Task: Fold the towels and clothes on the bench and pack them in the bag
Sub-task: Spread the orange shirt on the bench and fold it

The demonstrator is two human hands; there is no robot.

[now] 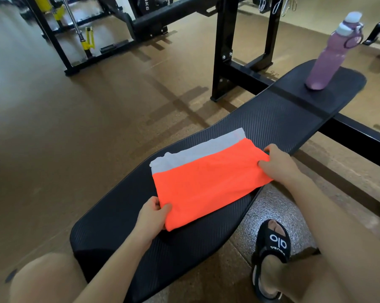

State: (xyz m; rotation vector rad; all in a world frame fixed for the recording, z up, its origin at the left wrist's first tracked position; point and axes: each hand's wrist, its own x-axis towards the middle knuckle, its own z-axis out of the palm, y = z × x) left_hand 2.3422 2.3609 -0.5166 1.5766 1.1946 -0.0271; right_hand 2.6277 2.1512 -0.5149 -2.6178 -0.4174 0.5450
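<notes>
A bright orange cloth (206, 182), folded flat, lies on a grey-white folded towel (184, 157) in the middle of the black padded bench (272, 119). My left hand (153, 217) grips the near left corner of the orange cloth, thumb on top. At the far right edge of the same cloth, my right hand (276, 161) pinches it, fingers curled over the fabric. No bag is in view.
A purple water bottle (328, 57) stands upright at the far end of the bench. Black rack posts (226, 47) and gym machines rise behind it on the brown floor. My knee (44, 278) and a foot in a black sandal (272, 254) flank the bench's near end.
</notes>
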